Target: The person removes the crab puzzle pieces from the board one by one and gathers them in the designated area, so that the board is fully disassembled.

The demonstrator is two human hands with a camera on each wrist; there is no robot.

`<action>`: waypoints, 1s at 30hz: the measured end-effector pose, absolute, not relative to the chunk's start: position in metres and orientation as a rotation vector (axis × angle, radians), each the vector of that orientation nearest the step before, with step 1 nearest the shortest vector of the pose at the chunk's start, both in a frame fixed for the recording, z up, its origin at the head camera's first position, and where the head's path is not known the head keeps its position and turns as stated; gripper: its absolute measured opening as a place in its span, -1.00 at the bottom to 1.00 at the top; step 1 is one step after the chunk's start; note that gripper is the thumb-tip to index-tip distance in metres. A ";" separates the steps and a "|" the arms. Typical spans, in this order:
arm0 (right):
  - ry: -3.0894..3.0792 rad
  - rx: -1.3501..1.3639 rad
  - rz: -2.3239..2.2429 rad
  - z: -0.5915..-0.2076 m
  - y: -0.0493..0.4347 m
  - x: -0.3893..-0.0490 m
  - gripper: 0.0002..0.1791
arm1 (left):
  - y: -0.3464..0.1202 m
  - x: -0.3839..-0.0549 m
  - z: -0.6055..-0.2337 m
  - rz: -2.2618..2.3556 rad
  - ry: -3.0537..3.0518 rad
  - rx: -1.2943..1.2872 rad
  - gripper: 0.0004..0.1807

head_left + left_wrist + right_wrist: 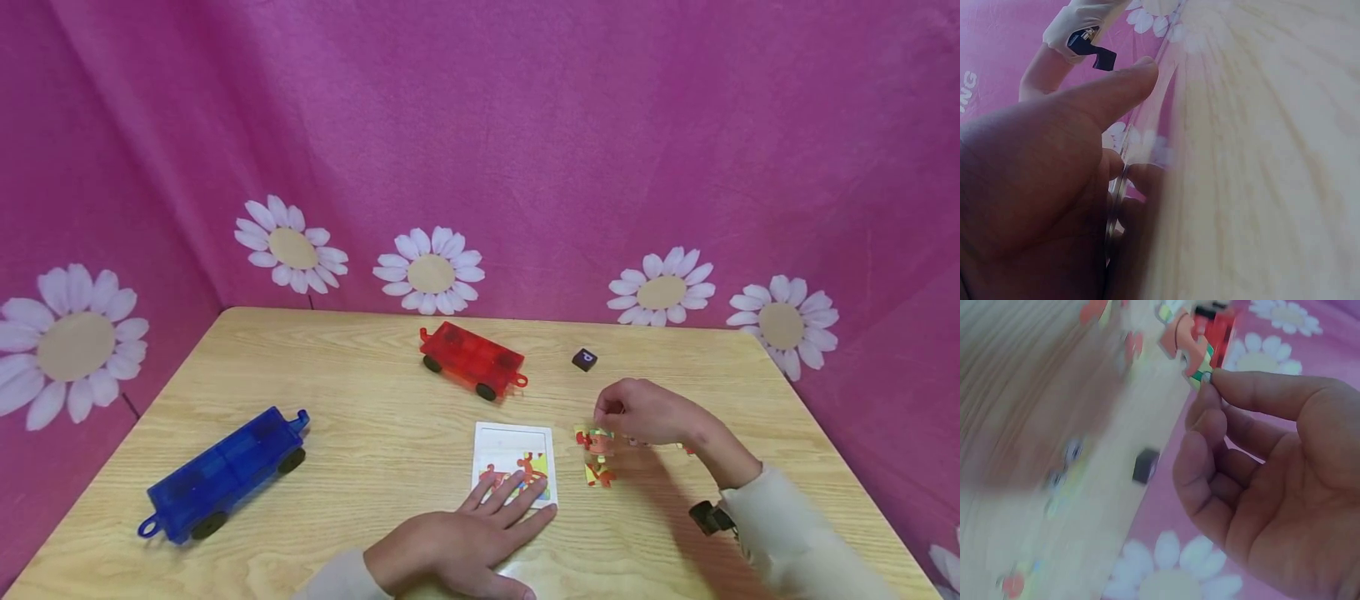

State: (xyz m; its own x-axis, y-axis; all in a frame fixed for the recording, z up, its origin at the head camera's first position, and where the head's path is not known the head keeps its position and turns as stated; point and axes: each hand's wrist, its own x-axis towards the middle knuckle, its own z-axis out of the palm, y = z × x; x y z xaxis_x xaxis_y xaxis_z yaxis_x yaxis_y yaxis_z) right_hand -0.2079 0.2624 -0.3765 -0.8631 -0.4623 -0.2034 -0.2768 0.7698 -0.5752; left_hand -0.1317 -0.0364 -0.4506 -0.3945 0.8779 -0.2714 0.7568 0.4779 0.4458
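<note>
Closest to me, the left hand (487, 537) lies fingers spread over the near part of the white puzzle tray (510, 442). To the tray's right, the right hand (648, 412) pinches an orange-and-green piece (1192, 353) — beside a loose piece (600, 475) on the table (360, 358) — with the red wagon (476, 354) farther back.

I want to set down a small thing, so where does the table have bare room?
The table is bare between the blue wagon and the white tray, and beyond the blue wagon, left of the red wagon. Crowded: the white tray under the left hand, and the puzzle pieces near the right hand.
</note>
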 end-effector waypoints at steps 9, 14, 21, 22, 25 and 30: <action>2.554 -0.516 -0.627 -0.374 0.300 -0.201 -0.88 | -0.038 -0.131 -0.450 0.317 2.281 1.383 -0.03; 2.529 -0.482 -0.596 -0.382 0.311 -0.199 -0.88 | -0.038 -0.131 -0.449 0.303 2.292 1.385 -0.03; 2.519 -0.445 -0.626 -0.393 0.317 -0.195 -0.89 | -0.037 -0.130 -0.452 0.286 2.290 1.398 -0.04; 2.518 -0.441 -0.634 -0.394 0.317 -0.194 -0.90 | -0.037 -0.130 -0.452 0.285 2.291 1.397 -0.03; 2.509 -0.428 -0.661 -0.396 0.319 -0.193 -0.90 | -0.037 -0.130 -0.452 0.283 2.295 1.397 -0.03; 2.503 -0.410 -0.684 -0.398 0.321 -0.193 -0.91 | -0.037 -0.130 -0.451 0.293 2.292 1.392 -0.03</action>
